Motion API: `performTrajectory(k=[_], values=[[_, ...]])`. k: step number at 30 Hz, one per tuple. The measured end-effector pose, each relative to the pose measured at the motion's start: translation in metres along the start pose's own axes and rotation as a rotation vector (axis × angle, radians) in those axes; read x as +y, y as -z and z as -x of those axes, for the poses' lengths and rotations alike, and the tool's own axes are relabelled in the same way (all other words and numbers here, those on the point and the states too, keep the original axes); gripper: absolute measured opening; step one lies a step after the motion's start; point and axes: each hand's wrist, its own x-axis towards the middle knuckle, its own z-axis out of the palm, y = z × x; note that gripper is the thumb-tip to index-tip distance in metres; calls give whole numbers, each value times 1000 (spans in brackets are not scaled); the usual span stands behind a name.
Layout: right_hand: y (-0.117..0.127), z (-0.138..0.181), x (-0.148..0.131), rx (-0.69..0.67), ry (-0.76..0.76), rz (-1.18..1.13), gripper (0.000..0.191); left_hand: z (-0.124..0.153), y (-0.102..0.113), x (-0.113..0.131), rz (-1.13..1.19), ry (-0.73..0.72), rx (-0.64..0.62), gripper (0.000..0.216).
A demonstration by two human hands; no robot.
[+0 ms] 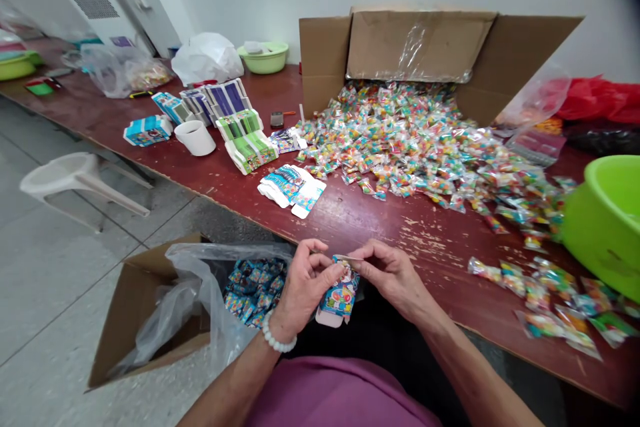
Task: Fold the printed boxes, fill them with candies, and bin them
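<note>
Both my hands meet over a small printed carton (pixel 338 299) held upright just off the near edge of the dark red table (pixel 380 220). My left hand (pixel 304 279), with a white bead bracelet at the wrist, pinches the carton's top from the left. My right hand (pixel 395 275) pinches the open top flap from the right. A big heap of small candy packets (pixel 415 140) spills from a tipped cardboard box (pixel 425 47) at the back. Flat unfolded cartons (pixel 293 187) lie in front of me.
A floor box lined with a plastic bag (pixel 150 307) holds filled blue cartons (pixel 255 283) at my left. A green basin (pixel 607 220) stands at the right, more loose packets (pixel 550 297) near it. Stacks of flat cartons (pixel 240 133), a white cup (pixel 195 138) and a white stool (pixel 75 177) lie left.
</note>
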Motion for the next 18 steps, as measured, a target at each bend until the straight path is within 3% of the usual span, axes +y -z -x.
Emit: performTrajectory(k=[3,6,10,14,18], values=[[-2,2,1,61,76,71,21,1,-1,-4,218,229,-159,47],[-4,5,0,4,122,182,20,0,-3,-10,289,376,-267,58],[-6,3,-5,-38,43,64,24,-3,-5,-13,217,336,-207,66],[-6,-4,-8,-80,-172,-186,32,-4,-4,-7,98,256,-247,66],[-5,-8,-9,-76,-226,-239,31,-4,-3,-2,29,222,-280,68]])
